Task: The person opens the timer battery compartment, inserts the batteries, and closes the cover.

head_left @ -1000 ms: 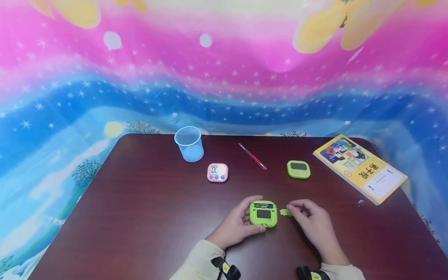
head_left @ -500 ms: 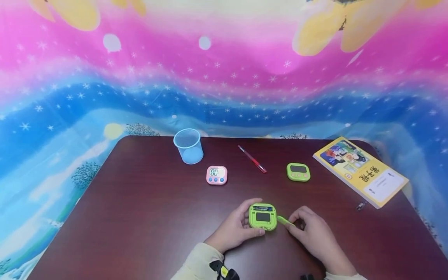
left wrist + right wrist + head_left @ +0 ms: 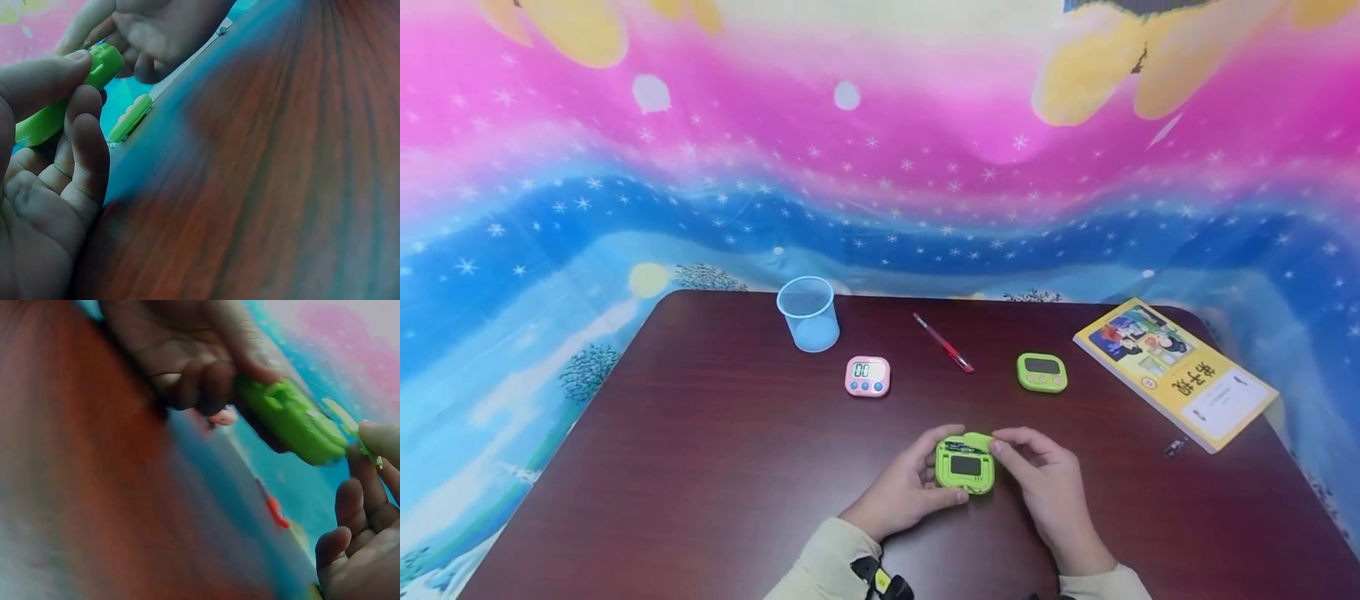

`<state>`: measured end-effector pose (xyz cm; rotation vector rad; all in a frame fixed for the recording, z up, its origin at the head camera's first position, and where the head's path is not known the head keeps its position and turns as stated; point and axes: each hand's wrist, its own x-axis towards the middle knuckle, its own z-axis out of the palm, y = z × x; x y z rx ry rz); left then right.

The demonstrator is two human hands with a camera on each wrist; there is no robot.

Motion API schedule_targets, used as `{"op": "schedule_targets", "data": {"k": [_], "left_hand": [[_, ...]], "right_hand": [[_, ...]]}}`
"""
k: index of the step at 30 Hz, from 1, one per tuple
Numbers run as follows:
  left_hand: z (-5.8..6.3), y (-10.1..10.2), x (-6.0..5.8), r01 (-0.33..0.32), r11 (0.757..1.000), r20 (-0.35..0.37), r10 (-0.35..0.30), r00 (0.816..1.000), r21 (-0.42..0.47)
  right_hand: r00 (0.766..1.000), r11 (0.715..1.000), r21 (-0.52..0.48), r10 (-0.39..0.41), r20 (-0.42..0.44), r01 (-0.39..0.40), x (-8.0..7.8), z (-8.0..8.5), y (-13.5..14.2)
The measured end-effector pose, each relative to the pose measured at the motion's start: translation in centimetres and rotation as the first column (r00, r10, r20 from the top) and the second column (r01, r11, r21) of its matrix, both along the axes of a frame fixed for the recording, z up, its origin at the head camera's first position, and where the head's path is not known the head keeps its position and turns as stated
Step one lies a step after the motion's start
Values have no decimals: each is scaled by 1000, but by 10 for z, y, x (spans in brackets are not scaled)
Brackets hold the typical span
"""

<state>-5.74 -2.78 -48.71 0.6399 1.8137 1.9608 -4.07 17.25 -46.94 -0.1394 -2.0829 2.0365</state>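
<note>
Head view put the green timer (image 3: 966, 483) between the two hands, in the nearer part of the table (image 3: 737, 467), slightly closer to its right edge than its left. Its back faced up, and its outline was nearly square, giving no clear long axis. A battery (image 3: 957, 447) lay crosswise in the recess along the side towards the table's far edge.

The left hand (image 3: 910, 482) gripped the timer by its left side, thumb near and fingers at the far side; both wrist views showed the body raised off the table. The right hand (image 3: 1047, 473) pinched a small green cover (image 3: 978, 440) between thumb and fingertips at the timer's far right corner, making it the nearer hand to the recess's right end.

What mattered most was the cover against that recess: it overlapped the right part from above, its long axis running roughly left to right, close to the battery's line. Right wrist view caught it almost edge-on, a thin strip slanted beside the timer's end; whether the two touched could not be told.
</note>
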Motion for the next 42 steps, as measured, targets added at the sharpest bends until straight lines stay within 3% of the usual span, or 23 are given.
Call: {"op": "schedule_targets", "data": {"k": [3,7,10,13,18,22,28,32,36,39,42], "left_hand": [[0,0,0,7,1000,-9,-7,1000,-24],[1,-1,-1,0,999,-27,-2,1000,-41],[1,0,-2,2,999,-38,-3,999,-33],[0,3,-2,21,999,-52,-22,998,-31],[0,4,-1,36,998,-50,-38,998,-49],[0,3,0,28,999,-34,-30,999,-32],[1,3,-1,-20,1000,26,20,999,1],[2,3,-2,-37,999,46,37,998,3],[2,3,-2,-48,999,47,48,998,3],[3,4,-3,-70,997,66,71,995,-6],[4,8,-3,-109,994,147,107,983,5]], "right_hand": [[998,989,137,59,-37,-54,-3,-4,-3],[985,966,204,169,-25,-160,-9,-6,-3],[966,955,145,248,75,-257,-14,-4,0],[940,949,81,287,187,-306,-17,-3,6],[918,936,61,327,223,-348,-17,-4,12],[929,942,67,309,202,-328,-16,-4,9],[972,963,165,190,138,-212,-6,-6,-6],[974,985,30,163,159,-170,-1,-6,-17],[956,979,-120,186,227,-162,0,-6,-26],[950,973,-164,197,243,-160,0,-7,-29],[949,968,-194,203,242,-158,0,-7,-29]]}}
